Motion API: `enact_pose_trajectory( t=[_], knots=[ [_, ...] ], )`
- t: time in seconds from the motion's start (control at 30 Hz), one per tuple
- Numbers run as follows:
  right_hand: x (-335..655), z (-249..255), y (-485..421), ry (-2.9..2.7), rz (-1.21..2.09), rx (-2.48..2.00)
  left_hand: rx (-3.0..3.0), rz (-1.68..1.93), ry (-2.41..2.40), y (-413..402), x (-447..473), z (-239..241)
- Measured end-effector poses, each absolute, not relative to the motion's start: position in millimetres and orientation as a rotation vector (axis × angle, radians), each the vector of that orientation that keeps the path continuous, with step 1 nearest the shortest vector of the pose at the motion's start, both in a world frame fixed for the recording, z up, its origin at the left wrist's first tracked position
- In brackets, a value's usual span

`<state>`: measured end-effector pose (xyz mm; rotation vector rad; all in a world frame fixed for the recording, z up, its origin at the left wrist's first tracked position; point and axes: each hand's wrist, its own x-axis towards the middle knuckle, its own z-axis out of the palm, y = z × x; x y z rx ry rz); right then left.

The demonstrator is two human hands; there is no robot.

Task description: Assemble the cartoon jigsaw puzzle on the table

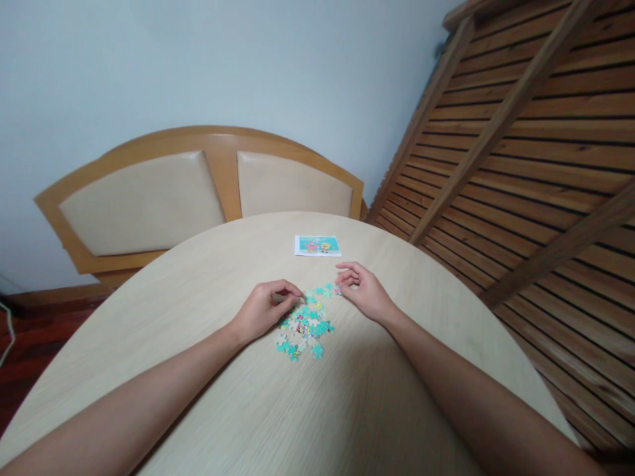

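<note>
A loose heap of jigsaw puzzle pieces [307, 325], mostly turquoise with some yellow, pink and pale ones, lies on the table. At its left edge my left hand [268, 305] is closed, thumb and forefinger pinched on what looks like a small puzzle piece, mostly hidden by the fingers. My right hand [364, 291] rests at the upper right of the heap, its fingers loosely curved and apart. Close by its thumb tip is a pink puzzle piece [338, 290], beside a few turquoise pieces [325, 289]. Whether the thumb touches the pink piece I cannot tell.
Beyond the hands a small picture card [318, 246] with pink and yellow cartoon figures lies on the round pale wooden table [223, 403]. Behind stands a padded wooden headboard [221, 172] against the wall. Slatted wooden boards [520, 152] lean at the right.
</note>
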<state>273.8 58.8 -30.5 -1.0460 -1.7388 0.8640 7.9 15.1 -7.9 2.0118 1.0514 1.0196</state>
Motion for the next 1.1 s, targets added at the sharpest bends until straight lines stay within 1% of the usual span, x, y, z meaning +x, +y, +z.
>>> enact_pose_trajectory(
  t=[0.33, 0.5, 0.63, 0.83, 1.1],
  knots=[
    [272, -30, 55, -1.894, 0.662, -1.121, 2.065, 1.156, 1.357, 28, 0, -16],
    [270, -19, 45, -2.179, 0.481, -1.012, 2.300, 1.070, 1.501, 34, -10, -15],
    [271, -14, 38, -2.333, 0.465, -1.020, 2.399, 1.004, 1.636, 37, -17, -13],
    [272, -15, 40, -2.371, 0.460, -1.012, 2.418, 0.843, 1.847, 41, -23, -10],
    [272, -16, 40, -2.365, 0.447, -1.004, 2.385, 0.725, 1.843, 43, -21, -12]
  ],
)
